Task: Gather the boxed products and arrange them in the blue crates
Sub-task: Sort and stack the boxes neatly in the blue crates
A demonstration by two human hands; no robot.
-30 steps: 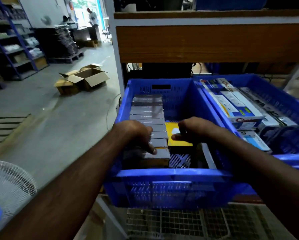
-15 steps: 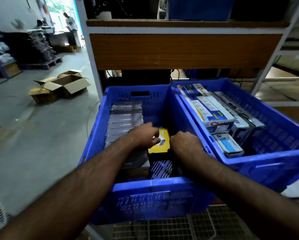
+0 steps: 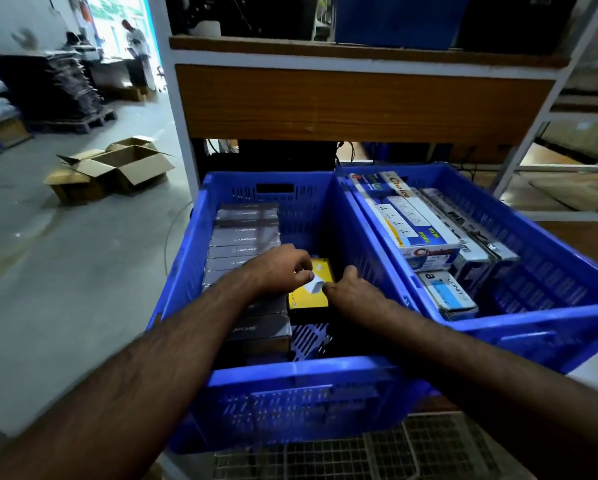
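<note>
Compared with half a second ago, the view sits slightly lower and closer, and the left hand (image 3: 283, 268) has shifted right over the yellow box (image 3: 309, 295); the right hand (image 3: 351, 289) remains at that box's right edge.

The shelf rack (image 3: 356, 102) stands behind two blue crates. The left crate (image 3: 290, 386) holds a row of grey boxes (image 3: 243, 233) along its left wall, and the yellow box lies flat beside that row, near the crate's middle. Bare slotted floor shows in front of the yellow box. The right crate (image 3: 550, 320) touches the left crate and holds long white-and-blue boxes (image 3: 411, 223) stacked at an angle.

Both forearms reach in over the near rim. The left hand's fingers curl down onto the yellow box's top-left edge; the right hand's fingers curl against its right edge. The two hands grip the yellow box between them.
</note>
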